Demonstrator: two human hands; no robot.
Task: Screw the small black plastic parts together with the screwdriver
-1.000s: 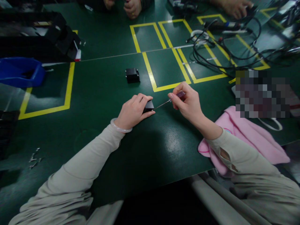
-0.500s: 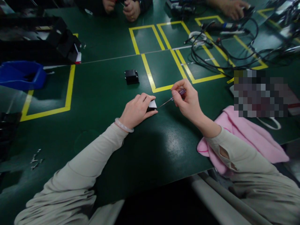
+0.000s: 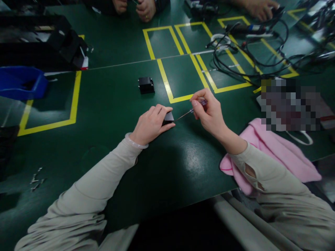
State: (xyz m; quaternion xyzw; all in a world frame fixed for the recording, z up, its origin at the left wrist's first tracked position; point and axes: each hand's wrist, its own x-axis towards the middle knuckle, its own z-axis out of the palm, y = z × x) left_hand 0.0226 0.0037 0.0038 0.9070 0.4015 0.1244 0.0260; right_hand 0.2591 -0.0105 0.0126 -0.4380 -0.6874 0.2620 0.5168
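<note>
My left hand is closed on a small black box-shaped part, holding it down on the green table; the fingers hide most of it. In my right hand is a screwdriver with a purplish handle, gripped between thumb and fingers. Its thin shaft slants down to the left, and the tip meets or nearly meets the right end of the part, too small to tell which. Farther back on the table stands a similar black part with small metal pins or screws at its sides.
Left are a blue bin, a black rack and several loose screws. A pink cloth lies under my right forearm. Black cables tangle at the back right. Co-workers' hands show at the far side.
The top of the held part looks grey instead of bright white, as if slightly tilted. Both hands keep almost the same place; the view has shifted slightly.
</note>
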